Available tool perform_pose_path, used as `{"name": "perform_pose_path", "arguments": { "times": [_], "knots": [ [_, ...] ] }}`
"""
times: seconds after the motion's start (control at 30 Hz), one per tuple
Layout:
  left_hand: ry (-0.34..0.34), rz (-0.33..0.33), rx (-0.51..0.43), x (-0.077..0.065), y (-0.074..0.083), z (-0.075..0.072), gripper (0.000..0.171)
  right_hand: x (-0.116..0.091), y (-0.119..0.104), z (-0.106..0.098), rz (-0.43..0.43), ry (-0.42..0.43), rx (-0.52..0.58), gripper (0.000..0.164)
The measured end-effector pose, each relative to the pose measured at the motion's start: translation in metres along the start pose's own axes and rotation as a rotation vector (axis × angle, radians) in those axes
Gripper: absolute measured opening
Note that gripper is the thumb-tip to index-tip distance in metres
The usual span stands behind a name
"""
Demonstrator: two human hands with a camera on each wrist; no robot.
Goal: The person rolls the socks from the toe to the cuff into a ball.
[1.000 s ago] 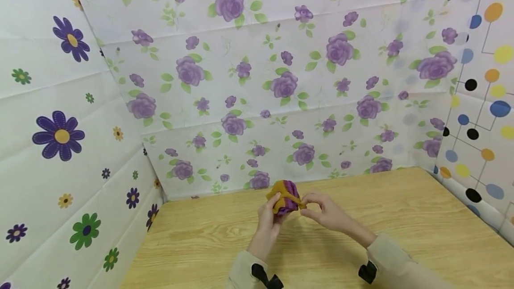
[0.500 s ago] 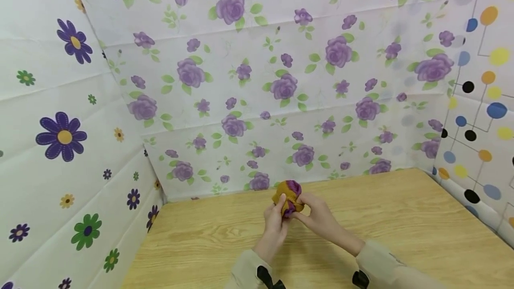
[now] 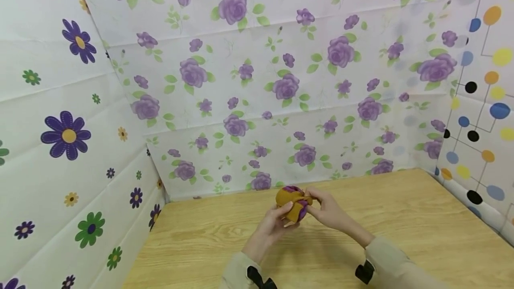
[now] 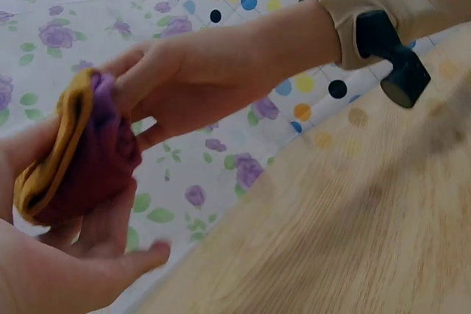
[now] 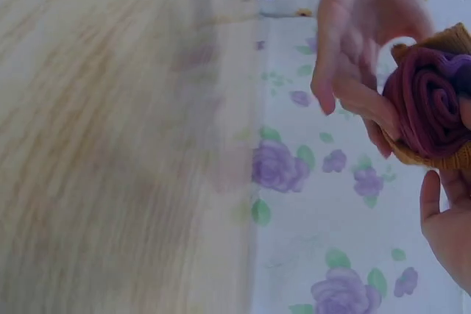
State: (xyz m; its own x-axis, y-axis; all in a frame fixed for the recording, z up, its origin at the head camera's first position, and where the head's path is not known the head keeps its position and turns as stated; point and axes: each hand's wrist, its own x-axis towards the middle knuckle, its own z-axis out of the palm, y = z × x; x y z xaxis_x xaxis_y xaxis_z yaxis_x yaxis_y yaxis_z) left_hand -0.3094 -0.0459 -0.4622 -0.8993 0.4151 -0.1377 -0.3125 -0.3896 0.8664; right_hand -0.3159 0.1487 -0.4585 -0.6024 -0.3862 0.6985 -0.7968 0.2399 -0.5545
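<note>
A rolled-up sock bundle [image 3: 290, 200], mustard yellow and purple, is held between both hands above the table. My left hand [image 3: 273, 226] grips it from the left, thumb on the near side and fingers underneath. At its right side my right hand [image 3: 331, 211] pinches the mustard edge with thumb and fingers. In the right wrist view the bundle [image 5: 427, 104] shows a purple spiral end inside a ribbed mustard cuff [image 5: 434, 158]. The left wrist view shows the purple side of the bundle [image 4: 103, 156] and mustard folds; some fingertips are hidden behind it.
The wood-grain table [image 3: 201, 244] extends below and around the hands. A white sheet with purple roses [image 3: 249, 101] stands at the back. Patterned sheets close off the left [image 3: 48, 177] and right [image 3: 482, 146] sides. Black straps sit at both cuffs.
The bundle has turned in the hands and shows more mustard toward the head view. My left hand has shifted its hold, and the right fingers have moved to the mustard edge at the right.
</note>
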Motion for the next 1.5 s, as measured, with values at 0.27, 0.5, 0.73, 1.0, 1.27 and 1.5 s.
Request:
{"name": "perform_pose_path", "arguments": {
  "times": [0.27, 0.5, 0.73, 1.0, 1.27, 1.5],
  "knots": [
    [-0.061, 0.021, 0.056, 0.001, 0.001, 0.001, 0.058, 0.0, -0.001, -0.01, 0.116, -0.033, 0.132, 0.017],
    [-0.075, 0.047, 0.04, 0.003, -0.004, 0.0, 0.06, -0.004, 0.002, -0.017, 0.12, -0.073, 0.211, 0.006],
    [-0.048, 0.014, -0.123, -0.001, 0.002, -0.001, 0.055, -0.004, 0.004, -0.021, 0.133, -0.172, 0.263, 0.009],
    [0.14, 0.084, -0.251, 0.009, 0.004, 0.012, 0.037, -0.007, 0.005, -0.017, 0.136, -0.168, 0.276, 0.006],
    [0.105, 0.179, -0.15, 0.014, 0.008, 0.022, 0.047, 0.005, -0.013, -0.013, 0.2, -0.092, 0.391, 0.007],
    [0.101, 0.222, -0.027, 0.009, 0.006, 0.021, 0.055, 0.013, -0.017, -0.008, 0.272, -0.048, 0.252, 0.021]
  ]
}}
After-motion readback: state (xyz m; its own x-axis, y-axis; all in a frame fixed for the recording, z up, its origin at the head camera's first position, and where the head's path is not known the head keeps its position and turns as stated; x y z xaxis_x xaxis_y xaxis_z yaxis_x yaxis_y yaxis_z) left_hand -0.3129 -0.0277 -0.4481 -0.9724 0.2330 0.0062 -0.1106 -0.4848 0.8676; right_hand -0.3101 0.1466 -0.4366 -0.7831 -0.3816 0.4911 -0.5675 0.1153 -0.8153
